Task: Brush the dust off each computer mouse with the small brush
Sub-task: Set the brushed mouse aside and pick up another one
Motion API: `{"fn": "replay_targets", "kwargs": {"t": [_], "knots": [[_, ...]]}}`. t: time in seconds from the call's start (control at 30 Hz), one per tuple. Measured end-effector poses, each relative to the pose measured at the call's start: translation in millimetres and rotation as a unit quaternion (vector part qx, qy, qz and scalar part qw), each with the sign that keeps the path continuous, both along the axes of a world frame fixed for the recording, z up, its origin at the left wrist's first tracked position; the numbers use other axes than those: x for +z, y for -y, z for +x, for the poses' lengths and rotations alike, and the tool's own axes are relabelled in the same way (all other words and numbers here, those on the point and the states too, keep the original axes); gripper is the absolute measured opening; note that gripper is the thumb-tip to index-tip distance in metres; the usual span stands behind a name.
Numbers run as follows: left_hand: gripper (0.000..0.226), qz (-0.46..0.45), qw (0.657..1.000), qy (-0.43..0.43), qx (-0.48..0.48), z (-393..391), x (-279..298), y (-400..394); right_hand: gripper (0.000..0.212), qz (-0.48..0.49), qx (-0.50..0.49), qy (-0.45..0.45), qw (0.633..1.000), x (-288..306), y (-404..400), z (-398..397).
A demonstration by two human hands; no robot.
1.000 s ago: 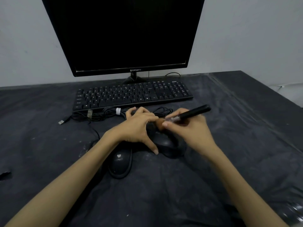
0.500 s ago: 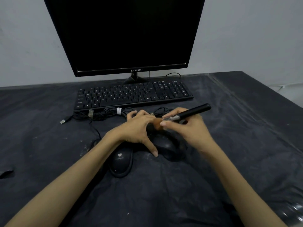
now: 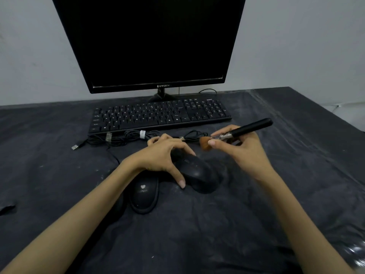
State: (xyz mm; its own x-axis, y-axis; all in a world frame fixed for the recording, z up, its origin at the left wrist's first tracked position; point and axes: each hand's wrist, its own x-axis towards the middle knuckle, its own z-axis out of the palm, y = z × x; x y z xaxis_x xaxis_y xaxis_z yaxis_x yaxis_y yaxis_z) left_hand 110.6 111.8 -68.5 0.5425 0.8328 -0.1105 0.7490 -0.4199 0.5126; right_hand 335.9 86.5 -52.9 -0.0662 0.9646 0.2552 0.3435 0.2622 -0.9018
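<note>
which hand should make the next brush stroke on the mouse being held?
Right. The right hand already pinches the black-handled brush, bristles just beyond the rounded black mouse; the left hand steadies that mouse.

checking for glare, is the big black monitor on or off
It looks off: the big black monitor's screen is uniformly dark, with nothing displayed.

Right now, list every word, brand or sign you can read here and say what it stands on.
"QWERTY", white with a small logo: lower bezel of the black flat monitor.
White heart sign: back of the black oval mouse under the left wrist; the word below it is too dim to read.
Key legends on the black full-size keyboard: too small to read reliably.
</note>
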Motion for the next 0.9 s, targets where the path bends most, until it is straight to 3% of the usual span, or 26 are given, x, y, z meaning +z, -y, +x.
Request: {"fn": "replay_targets", "kwargs": {"t": [0.17,0.3,0.37,0.47,0.6,0.7,0.77,0.83,0.9], "knots": [[0.078,-0.069,0.994,-0.074,-0.045,6,13,-2,0.009,-0.023,0.032,-0.014,0.999,-1,5,7],[0.114,-0.074,0.993,-0.091,-0.005,3,21,8,0.033,-0.044,0.041,-0.022,0.998,-4,2,11],[0.13,-0.061,0.996,-0.041,0.052,4,18,27,0.038,-0.049,0.025,-0.024,0.998,-4,-2,13],[0.144,-0.026,0.982,0.044,0.18,15,11,53,0.02,-0.073,0.043,-0.015,0.996,-4,-4,4],[0.154,0.008,0.969,0.039,0.243,18,5,53,0.011,-0.1,0.162,0.133,0.973,-14,-5,-22],[0.154,-0.005,0.968,0.055,0.243,18,6,52,0.013,-0.026,0.019,0.275,0.961,-15,-20,-24],[0.155,-0.007,0.968,0.06,0.242,18,6,52,0.017,-0.007,-0.023,0.243,0.97,-5,-20,-20],[0.157,-0.006,0.967,0.061,0.246,17,6,51,0.013,-0.044,0.082,0.156,0.983,2,-13,-19],[0.158,-0.003,0.967,0.058,0.247,17,6,50,0.006,-0.085,0.2,0.176,0.96,0,-5,-26]]}}
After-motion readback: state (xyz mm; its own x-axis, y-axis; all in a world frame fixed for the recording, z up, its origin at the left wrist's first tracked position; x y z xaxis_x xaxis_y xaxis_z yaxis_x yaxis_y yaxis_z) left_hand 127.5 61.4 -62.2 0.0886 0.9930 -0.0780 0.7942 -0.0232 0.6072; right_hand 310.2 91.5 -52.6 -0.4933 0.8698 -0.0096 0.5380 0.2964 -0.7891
